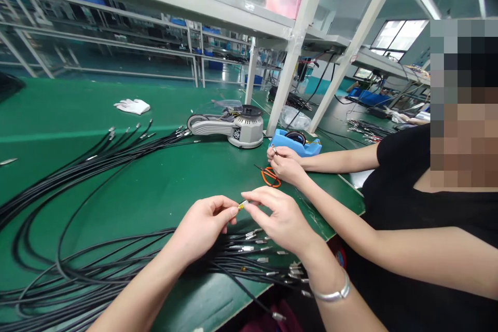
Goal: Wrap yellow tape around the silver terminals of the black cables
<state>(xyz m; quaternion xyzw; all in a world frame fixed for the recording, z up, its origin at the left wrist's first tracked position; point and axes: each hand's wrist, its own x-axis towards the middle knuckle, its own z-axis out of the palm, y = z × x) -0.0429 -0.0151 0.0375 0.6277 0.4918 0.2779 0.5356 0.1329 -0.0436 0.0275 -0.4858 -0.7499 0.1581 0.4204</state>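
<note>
My left hand (206, 222) is closed in a pinch at one end of a small metal cable connector (244, 203) with a bit of yellow tape on it. From the other side, my right hand (278, 215) has its thumb and forefinger around the same connector. Fingers hide most of that piece, and its cable cannot be made out. Beneath both hands lies a bundle of black cables (128, 254), with several silver connector ends (249, 248) showing under my right hand.
At right, a co-worker's hands (288, 163) hold a small piece beside orange-handled snips (271, 177). Behind them stand a blue tape dispenser (299, 142) and a grey round tape machine (247, 132). A white glove (133, 106) and more black cables (93, 163) lie on the green tabletop (182, 176).
</note>
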